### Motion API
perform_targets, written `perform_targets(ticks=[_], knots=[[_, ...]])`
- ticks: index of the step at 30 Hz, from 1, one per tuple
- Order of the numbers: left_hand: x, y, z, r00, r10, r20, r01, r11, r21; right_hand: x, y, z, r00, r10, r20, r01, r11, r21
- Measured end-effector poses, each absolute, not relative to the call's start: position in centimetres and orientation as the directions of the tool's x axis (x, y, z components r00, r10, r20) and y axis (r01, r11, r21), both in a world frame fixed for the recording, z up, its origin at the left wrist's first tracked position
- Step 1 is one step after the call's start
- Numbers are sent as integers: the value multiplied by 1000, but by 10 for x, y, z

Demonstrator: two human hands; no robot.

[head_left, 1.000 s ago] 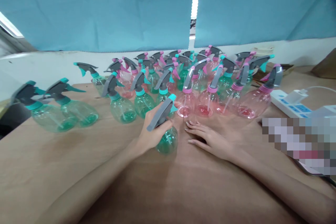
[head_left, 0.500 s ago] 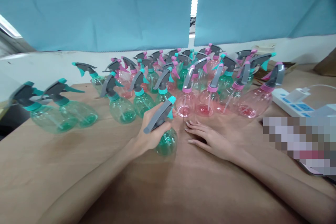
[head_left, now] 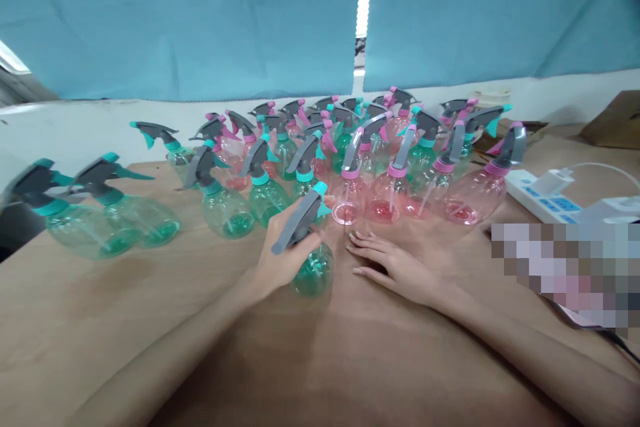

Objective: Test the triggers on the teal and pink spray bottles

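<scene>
My left hand (head_left: 285, 247) is wrapped round the neck of a green spray bottle (head_left: 314, 272) with a grey head and a teal nozzle. The bottle is upright at the middle of the table, its nozzle pointing away to the right. Part of its neck is hidden by my fingers. To the right, my right hand (head_left: 393, 265) rests palm down on the wooden table with its fingers stretched out, holding nothing. Just beyond that hand stand several pink spray bottles (head_left: 385, 197). Green spray bottles (head_left: 227, 210) stand beyond my left hand.
More green and pink spray bottles crowd the back of the table. Two green bottles (head_left: 143, 217) stand at the left. A white power strip (head_left: 537, 197) with plugged-in chargers lies at the right, behind a pixelated object (head_left: 560, 270). A blue curtain (head_left: 200, 20) hangs behind.
The whole view has shifted slightly, so the scene sits a little further left. My left hand keeps its hold on the green bottle, and my right hand still lies flat.
</scene>
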State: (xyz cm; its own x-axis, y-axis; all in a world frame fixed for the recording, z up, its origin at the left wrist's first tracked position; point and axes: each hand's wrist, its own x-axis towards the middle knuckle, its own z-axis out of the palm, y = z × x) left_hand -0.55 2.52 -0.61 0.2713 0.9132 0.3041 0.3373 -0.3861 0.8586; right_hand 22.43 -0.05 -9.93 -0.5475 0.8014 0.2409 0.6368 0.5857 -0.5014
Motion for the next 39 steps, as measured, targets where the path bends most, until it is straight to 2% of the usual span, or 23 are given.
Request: perform_targets(ticks=[21,30,39], knots=[[-6,25,-3,305,908,287,342,-386,857,225,-2,-98,-540,806,242,629,577,-521],[-2,20,0,288,930,229,237,-301,924,225,-1,-98,-546,804,236,635,581,-509],[-2,21,1,300,931,207,246,-285,926,224,-2,-98,-542,801,256,630,588,-507]])
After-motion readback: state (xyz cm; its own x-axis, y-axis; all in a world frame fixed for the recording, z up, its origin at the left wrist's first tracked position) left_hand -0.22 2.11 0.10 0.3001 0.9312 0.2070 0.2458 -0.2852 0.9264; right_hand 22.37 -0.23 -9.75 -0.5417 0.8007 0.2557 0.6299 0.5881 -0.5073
